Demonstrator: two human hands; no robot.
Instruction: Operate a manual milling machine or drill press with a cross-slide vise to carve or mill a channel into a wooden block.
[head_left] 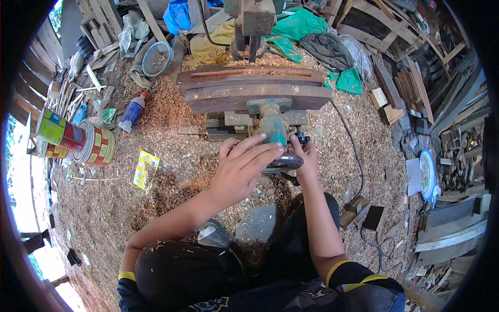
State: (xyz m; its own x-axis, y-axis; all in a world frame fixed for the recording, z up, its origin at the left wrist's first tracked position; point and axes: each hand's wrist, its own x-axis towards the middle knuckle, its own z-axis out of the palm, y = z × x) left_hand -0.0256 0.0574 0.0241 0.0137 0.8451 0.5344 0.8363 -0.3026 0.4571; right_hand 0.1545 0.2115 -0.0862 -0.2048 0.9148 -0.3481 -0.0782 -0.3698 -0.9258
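A machine vise with a green cylinder (273, 129) at its near end stands in front of me. Two curved dark wooden pieces (249, 96) lie across it, with wood chips on them. My left hand (240, 169) is laid over the near end of the cylinder, its fingers stretched out and slightly apart. Just beneath those fingers is a dark metal handwheel (285, 164), its left part hidden by the hand. To the right of the cylinder, my right hand (305, 160) is closed at a small black knob (301, 138); its fingertips are partly hidden.
Above the wood hangs a machine head (255, 23). Wood shavings cover the floor. On the left are paint cans (96, 144), a blue bottle (133, 112) and a basin (157, 59). A cable (355, 140) curves along the right, near wood offcuts (355, 212).
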